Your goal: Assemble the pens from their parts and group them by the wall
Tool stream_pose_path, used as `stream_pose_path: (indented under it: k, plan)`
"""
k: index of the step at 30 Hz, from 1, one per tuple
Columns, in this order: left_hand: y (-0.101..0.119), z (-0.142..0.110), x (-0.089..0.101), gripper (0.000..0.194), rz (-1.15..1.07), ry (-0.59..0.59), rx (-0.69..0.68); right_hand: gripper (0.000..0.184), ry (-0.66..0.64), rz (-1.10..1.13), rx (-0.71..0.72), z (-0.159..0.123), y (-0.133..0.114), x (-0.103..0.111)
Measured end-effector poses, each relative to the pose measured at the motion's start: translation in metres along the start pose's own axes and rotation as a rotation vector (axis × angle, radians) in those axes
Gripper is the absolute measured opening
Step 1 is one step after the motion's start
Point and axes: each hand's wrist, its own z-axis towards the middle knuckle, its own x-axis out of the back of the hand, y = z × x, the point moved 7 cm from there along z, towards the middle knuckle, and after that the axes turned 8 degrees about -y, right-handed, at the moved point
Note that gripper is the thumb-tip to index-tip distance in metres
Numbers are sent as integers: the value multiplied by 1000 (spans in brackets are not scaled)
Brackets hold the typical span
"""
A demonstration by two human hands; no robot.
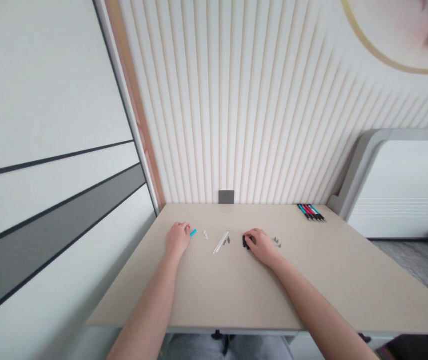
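My left hand (178, 239) rests on the left part of the table, its fingers curled round a pink pen barrel (187, 228) that shows only in part. Beside those fingers lies a blue pen barrel (193, 233). My right hand (262, 244) is closed over small black pen parts (244, 241), partly hidden under its fingers. Between the hands are thin white refills (220, 243), small grey pieces (228, 240) and small white pointed pieces (205, 235). Just right of my right hand lie several small grey cone-shaped tips (276, 241).
A row of several blue, pink and black pens (312, 213) lies at the table's back right. The beige table (236, 295) meets a ribbed wall with a dark socket (226, 197). A white cabinet (49, 210) stands at the left, a grey-white headboard (405, 180) at the right.
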Motion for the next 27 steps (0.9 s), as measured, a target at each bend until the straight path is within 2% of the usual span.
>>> stream_pose_path:
  k: [27]
  plan:
    - [11,-5,3,20,-7,5,2,24,-52,-12,-3,2,2,-4]
